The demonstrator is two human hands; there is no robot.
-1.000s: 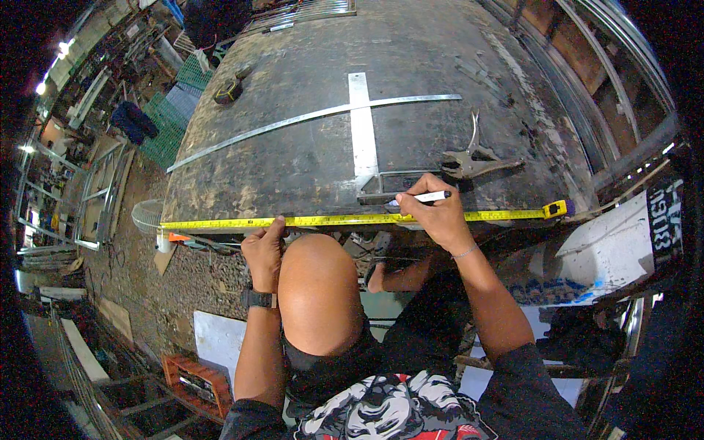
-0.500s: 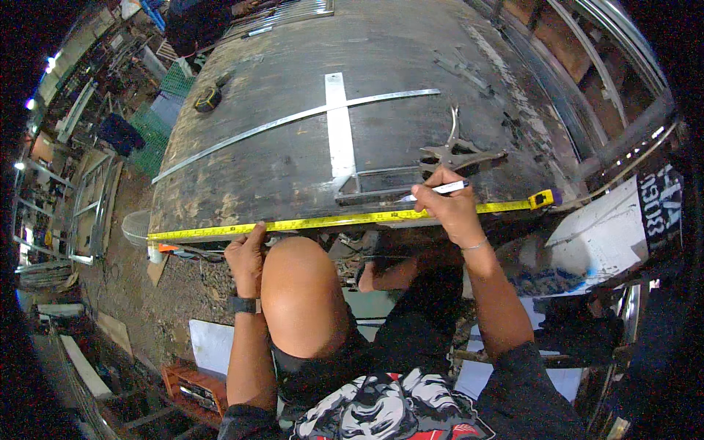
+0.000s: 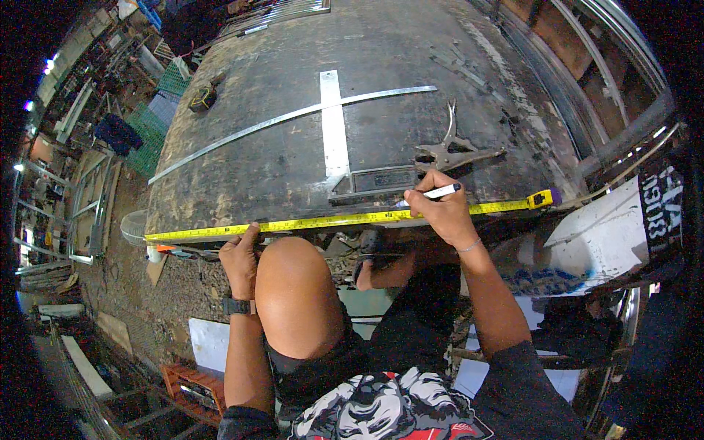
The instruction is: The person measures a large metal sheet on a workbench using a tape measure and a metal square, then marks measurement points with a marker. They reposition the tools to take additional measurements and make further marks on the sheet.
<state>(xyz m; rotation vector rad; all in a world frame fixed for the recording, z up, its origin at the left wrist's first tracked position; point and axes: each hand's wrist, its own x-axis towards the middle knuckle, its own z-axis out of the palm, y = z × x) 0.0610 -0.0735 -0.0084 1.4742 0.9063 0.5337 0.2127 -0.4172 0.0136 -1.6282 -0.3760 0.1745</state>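
A yellow tape measure (image 3: 315, 222) is stretched along the near edge of the dark worktable (image 3: 257, 169), its case (image 3: 541, 199) at the right end. My left hand (image 3: 240, 257) pinches the blade at that edge, thumb on top and the other fingers curled below, partly hidden. In my right hand (image 3: 446, 215) is a white marker (image 3: 443, 192) with a dark end, its tip beside the tape's far edge. Just beyond that hand lie metal locking clamp pliers (image 3: 458, 155). A square with a pale blade (image 3: 333, 128) and dark stock (image 3: 381, 180) rests left of them.
A long thin metal strip (image 3: 242, 130) crosses the square's blade. Another tape measure (image 3: 203, 97) sits at the table's far left, and a pen-like item (image 3: 257, 29) lies farther back. Metal frames (image 3: 601, 59) stand along the right side. My bent knee (image 3: 299, 293) is close to the near edge.
The view has shifted slightly. My right hand and the marker have dipped a little toward the tape; my left hand keeps its place on the blade.
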